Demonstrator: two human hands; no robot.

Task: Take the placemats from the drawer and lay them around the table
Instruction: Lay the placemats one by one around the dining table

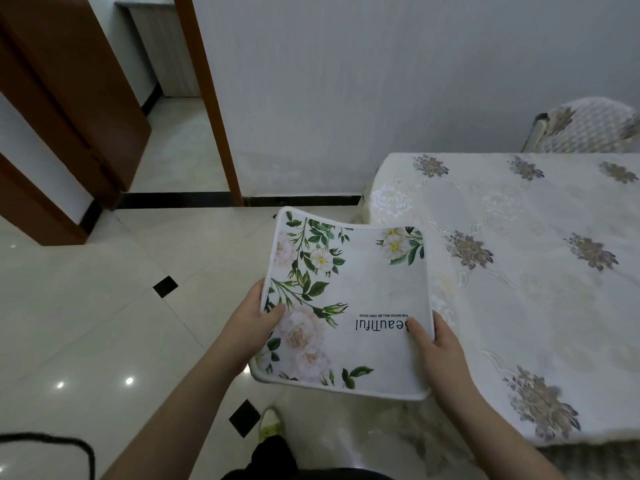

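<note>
I hold a white placemat (360, 289) printed with green leaves, pale flowers and the word "Beautiful" in front of me, above the floor, just left of the table. My left hand (258, 323) grips its left edge, thumb on top. My right hand (434, 344) grips its right edge, thumb over the printed word. The mat's far edge curls upward; whether more mats lie beneath it I cannot tell. The table (519, 271), under a cream cloth with embroidered flowers, fills the right side. No drawer is in view.
A chair (588, 126) with a patterned cover stands behind the table against the white wall. An open doorway with brown wooden frames (207, 98) lies at the left. Glossy cream floor tiles (121, 323) spread on the left. My shoe (270, 422) shows below.
</note>
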